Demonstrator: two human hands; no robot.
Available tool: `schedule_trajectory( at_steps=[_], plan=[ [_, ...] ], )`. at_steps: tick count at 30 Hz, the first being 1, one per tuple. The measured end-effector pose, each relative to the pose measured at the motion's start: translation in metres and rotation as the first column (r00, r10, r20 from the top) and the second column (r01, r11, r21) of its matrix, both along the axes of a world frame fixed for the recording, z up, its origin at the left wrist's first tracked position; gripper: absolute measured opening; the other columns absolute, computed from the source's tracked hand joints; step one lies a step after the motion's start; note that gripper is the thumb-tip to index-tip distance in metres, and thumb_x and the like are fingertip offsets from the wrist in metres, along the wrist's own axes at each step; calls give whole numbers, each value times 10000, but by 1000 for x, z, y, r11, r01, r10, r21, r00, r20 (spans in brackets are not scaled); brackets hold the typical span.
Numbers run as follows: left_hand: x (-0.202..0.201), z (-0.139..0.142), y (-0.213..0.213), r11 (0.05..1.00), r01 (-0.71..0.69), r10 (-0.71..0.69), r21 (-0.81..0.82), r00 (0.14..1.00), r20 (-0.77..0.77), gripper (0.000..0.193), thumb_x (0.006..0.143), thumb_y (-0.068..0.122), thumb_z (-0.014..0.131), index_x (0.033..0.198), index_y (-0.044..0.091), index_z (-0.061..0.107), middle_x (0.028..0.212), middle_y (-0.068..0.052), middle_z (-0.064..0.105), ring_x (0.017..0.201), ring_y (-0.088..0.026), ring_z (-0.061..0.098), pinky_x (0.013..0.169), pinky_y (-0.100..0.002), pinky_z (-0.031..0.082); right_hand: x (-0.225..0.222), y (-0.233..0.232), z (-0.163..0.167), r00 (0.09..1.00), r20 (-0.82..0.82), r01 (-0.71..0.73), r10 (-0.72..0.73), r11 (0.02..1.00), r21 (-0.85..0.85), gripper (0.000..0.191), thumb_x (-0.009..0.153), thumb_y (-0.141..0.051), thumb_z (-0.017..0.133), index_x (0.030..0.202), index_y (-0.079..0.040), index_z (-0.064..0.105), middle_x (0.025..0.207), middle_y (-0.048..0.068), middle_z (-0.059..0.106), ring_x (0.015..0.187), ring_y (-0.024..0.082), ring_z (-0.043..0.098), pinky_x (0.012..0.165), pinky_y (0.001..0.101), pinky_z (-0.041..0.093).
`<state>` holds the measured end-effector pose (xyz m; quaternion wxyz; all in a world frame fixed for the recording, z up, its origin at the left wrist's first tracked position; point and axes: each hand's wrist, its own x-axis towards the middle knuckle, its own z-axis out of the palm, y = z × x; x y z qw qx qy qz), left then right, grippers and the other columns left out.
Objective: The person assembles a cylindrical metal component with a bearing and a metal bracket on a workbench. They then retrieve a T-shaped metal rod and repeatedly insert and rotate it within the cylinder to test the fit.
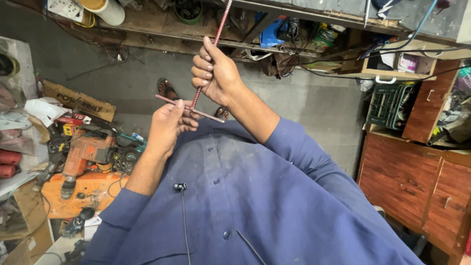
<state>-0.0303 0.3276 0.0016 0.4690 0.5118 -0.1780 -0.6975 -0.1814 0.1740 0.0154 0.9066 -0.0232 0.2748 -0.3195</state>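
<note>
Both hands closed on thin, reddish, ribbed rods: right hand (214, 73) grips the long rod (212, 46), left hand (168, 125) pinches the short rod (191, 109)

Head view, steeply down, close.

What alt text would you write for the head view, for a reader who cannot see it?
A person's right hand grips a long reddish rod while the left hand holds a short rod crosswise against it. Below are a blue shirt, a grey floor and an orange drill.
</note>
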Motion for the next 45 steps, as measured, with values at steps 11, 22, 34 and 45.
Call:
schedule_trajectory(
  at_steps=[11, 22, 34, 45],
  plan=[
    [7, -4, 1, 1000, -1, 1, 28, 1000, 1, 345, 1071, 312, 562, 1072, -19, 662, 848, -100, 696, 701, -153, 669, 663, -297, 581, 0, 0, 7, 1000, 4, -10, 10, 1000, 4, 431, 1080, -425, 494, 768, -148, 388, 613, -55, 304, 518, 87, 290, 498, 267, 275],
    [11, 22, 1, 992, -93, 86, 81, 992, 87, 396, 1066, 319, 528, 1307, 11, 589, 778, -48, 630, 605, -98, 592, 580, -261, 552, 1, -2, 7, 1000, -22, -7, 8, 1000, 17, 435, 1074, -431, 499, 766, -144, 388, 607, -53, 297, 516, 90, 287, 494, 273, 271],
    [9, 61, 20, 764, 536, -213, -360, 736, 643, 422, 915, 89, 654, 1331, 101, 581, 776, -53, 564, 671, -132, 508, 698, -285, 474, -1, -12, -2, 999, 34, 7, -8, 1000, 21, 455, 1073, -429, 508, 732, -157, 383, 592, -56, 279, 499, 95, 268, 477, 274, 250],
    [24, 3, -14, 981, 190, -174, -41, 952, 254, 650, 958, 65, 542, 1603, 110, 479, 772, 67, 500, 632, -58, 439, 594, -258, 414, -3, -18, -3, 999, 25, 37, -38, 999, 10, 435, 1077, -398, 505, 736, -155, 385, 592, -55, 271, 493, 94, 269, 464, 273, 239]
  ],
)
